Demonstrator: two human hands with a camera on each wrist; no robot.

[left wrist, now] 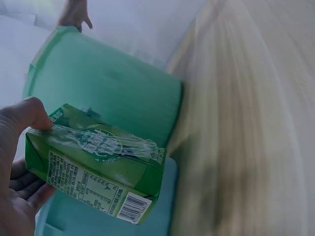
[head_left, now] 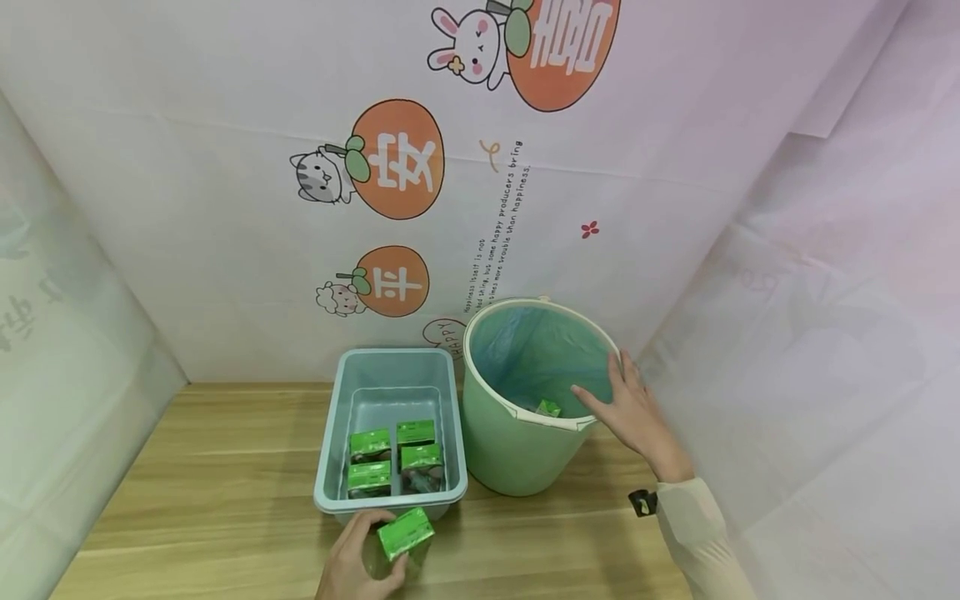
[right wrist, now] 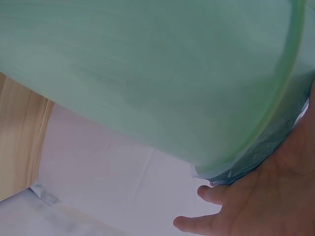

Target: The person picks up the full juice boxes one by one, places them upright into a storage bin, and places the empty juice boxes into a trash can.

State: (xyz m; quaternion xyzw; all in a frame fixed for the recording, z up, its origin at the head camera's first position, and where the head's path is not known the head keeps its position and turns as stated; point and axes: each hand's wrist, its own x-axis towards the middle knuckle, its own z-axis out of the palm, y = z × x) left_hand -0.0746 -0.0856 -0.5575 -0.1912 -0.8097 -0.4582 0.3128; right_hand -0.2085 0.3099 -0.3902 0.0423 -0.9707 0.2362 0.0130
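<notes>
My left hand (head_left: 358, 560) holds a green box (head_left: 406, 533) between thumb and fingers, just in front of the blue-grey basin (head_left: 325, 450). Clear film, a round white logo and a barcode show on this box (left wrist: 106, 160) in the left wrist view. Several similar green boxes (head_left: 369, 477) stand in the basin's near half. At the right side of the light green bucket (head_left: 517, 458), my right hand (head_left: 630, 408) lies against the rim with its fingers spread. Another green box (head_left: 548, 408) is partly visible inside the bucket, low by the near wall.
A bluish plastic liner (right wrist: 256, 157) folds over the bucket's rim. Basin and bucket stand side by side on a wooden table (head_left: 225, 500). Behind them rises a white printed cloth (head_left: 247, 208), and more pale cloth (head_left: 825, 375) hangs at both sides.
</notes>
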